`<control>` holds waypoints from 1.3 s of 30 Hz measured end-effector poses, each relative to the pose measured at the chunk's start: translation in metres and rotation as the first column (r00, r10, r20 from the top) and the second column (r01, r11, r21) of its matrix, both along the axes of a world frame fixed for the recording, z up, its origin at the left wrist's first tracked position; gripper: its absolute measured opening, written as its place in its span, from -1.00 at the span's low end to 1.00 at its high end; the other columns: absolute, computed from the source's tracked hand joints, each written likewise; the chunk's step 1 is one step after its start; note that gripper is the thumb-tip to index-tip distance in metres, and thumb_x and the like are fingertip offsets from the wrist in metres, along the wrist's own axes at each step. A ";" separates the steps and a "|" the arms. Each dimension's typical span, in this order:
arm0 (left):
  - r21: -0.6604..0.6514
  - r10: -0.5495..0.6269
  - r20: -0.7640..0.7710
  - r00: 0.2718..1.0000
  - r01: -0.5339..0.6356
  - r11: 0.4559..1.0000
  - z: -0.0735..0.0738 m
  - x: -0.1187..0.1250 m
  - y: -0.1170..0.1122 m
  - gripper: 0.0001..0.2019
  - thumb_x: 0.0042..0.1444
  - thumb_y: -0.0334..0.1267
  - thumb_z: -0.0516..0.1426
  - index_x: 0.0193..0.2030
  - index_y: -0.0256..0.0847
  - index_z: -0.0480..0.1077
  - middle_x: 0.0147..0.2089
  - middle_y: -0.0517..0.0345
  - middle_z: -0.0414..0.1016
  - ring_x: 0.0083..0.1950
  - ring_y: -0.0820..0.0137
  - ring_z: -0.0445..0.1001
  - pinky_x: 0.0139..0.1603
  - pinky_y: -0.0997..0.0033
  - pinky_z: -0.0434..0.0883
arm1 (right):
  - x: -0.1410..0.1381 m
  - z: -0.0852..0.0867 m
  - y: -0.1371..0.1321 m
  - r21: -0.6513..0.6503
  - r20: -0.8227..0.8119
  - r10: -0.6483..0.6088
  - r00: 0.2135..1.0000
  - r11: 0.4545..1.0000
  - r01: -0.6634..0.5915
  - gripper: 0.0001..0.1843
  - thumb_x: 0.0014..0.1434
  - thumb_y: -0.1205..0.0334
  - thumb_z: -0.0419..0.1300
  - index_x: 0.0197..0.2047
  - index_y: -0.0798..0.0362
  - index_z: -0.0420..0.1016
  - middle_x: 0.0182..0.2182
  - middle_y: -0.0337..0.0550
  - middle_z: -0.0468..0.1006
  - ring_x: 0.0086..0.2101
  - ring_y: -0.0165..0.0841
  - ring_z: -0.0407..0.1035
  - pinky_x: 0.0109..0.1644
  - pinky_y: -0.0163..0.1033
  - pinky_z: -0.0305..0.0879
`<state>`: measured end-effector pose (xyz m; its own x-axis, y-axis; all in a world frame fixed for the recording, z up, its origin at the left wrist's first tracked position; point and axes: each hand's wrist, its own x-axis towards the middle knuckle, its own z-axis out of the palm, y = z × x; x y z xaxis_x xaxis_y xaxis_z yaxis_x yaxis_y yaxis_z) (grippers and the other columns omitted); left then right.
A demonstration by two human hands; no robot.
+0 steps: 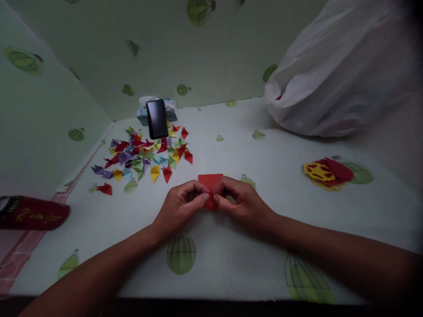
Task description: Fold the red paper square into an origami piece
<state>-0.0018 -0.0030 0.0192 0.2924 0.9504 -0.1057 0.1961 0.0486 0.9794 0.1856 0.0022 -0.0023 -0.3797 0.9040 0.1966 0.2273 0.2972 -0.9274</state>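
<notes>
A small piece of red paper [210, 181] is held between my two hands over the middle of the table. My left hand [187, 200] pinches its left side between thumb and fingers. On the other side, my right hand [243, 200] grips it the same way, and both thumb tips come close together near its lower part. The paper's lower end narrows between the thumbs; its exact folds are too dim to make out. A bit of yellow shows beside the right fingers. Beyond my left hand lies a spread of small folded paper pieces [154, 173] in many colours.
A black phone [157, 119] leans on a tissue box [172, 110] at the back. A large white plastic bag [317, 88] stands back right. Yellow and red paper cut-outs [319, 171] lie at the right. A dark red can-like object [36, 213] is at the left edge.
</notes>
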 end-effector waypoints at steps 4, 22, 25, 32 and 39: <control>0.024 -0.002 -0.030 1.000 0.002 1.000 0.002 -0.001 -0.001 -0.84 0.12 -0.18 0.22 -0.33 -0.26 0.47 -0.40 0.18 0.50 -0.37 0.48 0.41 -0.34 0.49 0.34 | 0.000 -0.001 0.000 0.004 -0.005 -0.004 1.000 1.000 0.004 -0.86 0.17 0.34 0.16 -0.44 0.06 0.34 -0.49 -0.27 0.39 -0.46 -0.44 0.22 -0.38 -0.31 0.14; -0.015 0.054 -0.032 0.998 -0.055 0.998 0.000 0.001 0.000 -0.83 0.05 -0.19 0.29 -0.35 -0.26 0.49 -0.36 0.14 0.55 -0.32 0.42 0.48 -0.26 0.44 0.40 | 0.002 0.001 0.004 -0.156 -0.117 0.065 0.991 0.984 -0.083 -0.87 0.20 0.25 0.17 -0.38 0.08 0.42 -0.45 -0.21 0.47 -0.41 -0.40 0.30 -0.34 -0.27 0.19; -0.034 0.029 0.018 0.999 -0.028 0.999 -0.002 -0.001 0.001 -0.81 0.12 -0.16 0.25 -0.30 -0.26 0.52 -0.32 0.12 0.57 -0.27 0.41 0.49 -0.19 0.43 0.40 | 0.002 0.001 0.004 -0.129 -0.101 0.038 0.994 0.990 -0.051 -0.86 0.21 0.25 0.17 -0.39 0.09 0.42 -0.46 -0.24 0.44 -0.44 -0.43 0.25 -0.36 -0.29 0.16; -0.143 0.042 0.123 0.991 -0.024 0.989 -0.006 -0.003 0.003 -0.80 0.15 -0.15 0.27 -0.27 -0.27 0.53 -0.33 0.15 0.57 -0.30 0.47 0.46 -0.22 0.50 0.36 | 0.003 0.003 0.004 -0.138 -0.106 0.044 0.993 0.989 -0.059 -0.86 0.21 0.25 0.17 -0.38 0.08 0.43 -0.45 -0.24 0.44 -0.43 -0.43 0.26 -0.35 -0.30 0.16; -0.242 0.050 0.206 0.977 0.002 0.970 -0.008 -0.004 0.003 -0.83 0.11 -0.18 0.31 -0.31 -0.27 0.52 -0.37 0.20 0.54 -0.34 0.53 0.43 -0.28 0.56 0.32 | 0.005 0.004 0.004 -0.150 -0.098 0.061 0.993 0.986 -0.075 -0.85 0.22 0.25 0.16 -0.38 0.10 0.45 -0.46 -0.24 0.45 -0.43 -0.43 0.25 -0.35 -0.30 0.15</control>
<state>-0.0055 0.0001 0.0108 0.3097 0.9116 -0.2703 -0.0163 0.2893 0.9571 0.1901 0.0062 0.0021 -0.4281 0.8986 0.0957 0.1218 0.1623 -0.9792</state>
